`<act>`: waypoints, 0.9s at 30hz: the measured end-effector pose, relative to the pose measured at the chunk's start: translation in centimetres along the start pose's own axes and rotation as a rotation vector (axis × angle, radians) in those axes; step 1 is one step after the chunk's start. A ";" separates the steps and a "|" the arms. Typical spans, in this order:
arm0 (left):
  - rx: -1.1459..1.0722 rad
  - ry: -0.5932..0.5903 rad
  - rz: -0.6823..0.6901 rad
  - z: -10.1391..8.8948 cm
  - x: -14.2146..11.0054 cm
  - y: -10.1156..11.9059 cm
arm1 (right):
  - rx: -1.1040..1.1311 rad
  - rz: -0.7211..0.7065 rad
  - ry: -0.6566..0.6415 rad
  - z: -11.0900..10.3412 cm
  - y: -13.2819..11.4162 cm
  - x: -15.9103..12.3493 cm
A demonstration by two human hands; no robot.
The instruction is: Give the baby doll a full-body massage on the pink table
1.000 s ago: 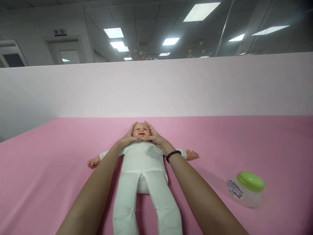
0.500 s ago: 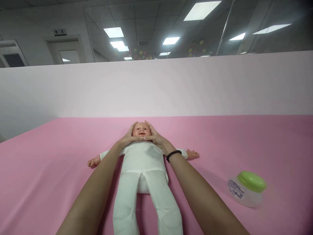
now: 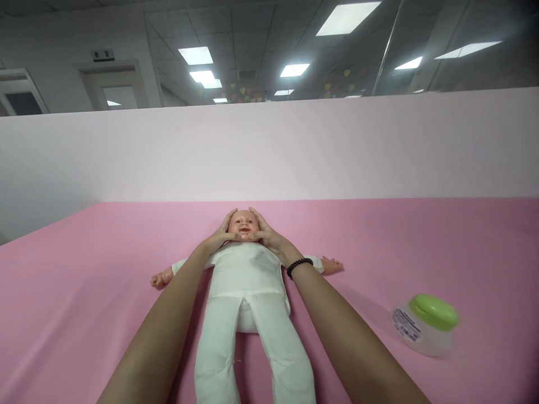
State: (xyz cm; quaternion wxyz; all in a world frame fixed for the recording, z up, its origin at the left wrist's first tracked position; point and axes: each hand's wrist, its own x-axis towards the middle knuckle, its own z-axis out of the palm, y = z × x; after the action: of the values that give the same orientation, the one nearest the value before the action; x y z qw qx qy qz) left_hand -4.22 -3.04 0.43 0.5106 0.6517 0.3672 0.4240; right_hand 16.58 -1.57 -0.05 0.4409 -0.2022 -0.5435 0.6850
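A baby doll (image 3: pixel 248 275) with a white cloth body lies on its back, its head at the far end and its legs toward me. My left hand (image 3: pixel 222 233) cups the left side of the doll's head, with the thumb across the chin. On the other side my right hand (image 3: pixel 269 234) curves around the head in the same way, its thumb also at the chin. The two thumbs are a little apart. A black coiled band (image 3: pixel 299 266) circles my right wrist. The doll's arms stretch out sideways beneath my forearms.
A pink padded surface (image 3: pixel 84 314) lies under the doll. To the right stands a clear jar with a green lid (image 3: pixel 433 312) and a printed label. A low white wall (image 3: pixel 269 151) runs along the far edge, with glass panes above it.
My thumbs have slid apart along the doll's chin, each outward toward its own side. Both hands stay around the head, and the doll and jar have not moved.
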 end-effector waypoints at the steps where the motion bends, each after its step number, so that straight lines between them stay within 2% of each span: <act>1: -0.003 -0.004 0.006 0.0 -0.1 0.1 | 0.001 0.004 0.000 -0.1 0.0 -0.1; 7: 0.018 -0.024 0.023 0.3 -0.6 0.8 | -0.022 0.014 -0.014 -0.6 0.3 -0.2; 13: -0.001 -0.035 -0.017 0.5 -0.9 1.4 | -0.013 0.027 -0.001 -0.7 0.4 0.2; 27: 0.018 -0.028 0.022 0.6 -0.8 1.2 | -0.012 0.022 -0.027 -0.7 0.3 -0.2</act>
State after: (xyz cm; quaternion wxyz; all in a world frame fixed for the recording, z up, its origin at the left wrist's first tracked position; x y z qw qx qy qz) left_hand -3.93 -4.22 1.40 0.5051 0.6660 0.3569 0.4171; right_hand 17.11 -1.32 -0.58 0.4249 -0.2014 -0.5512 0.6892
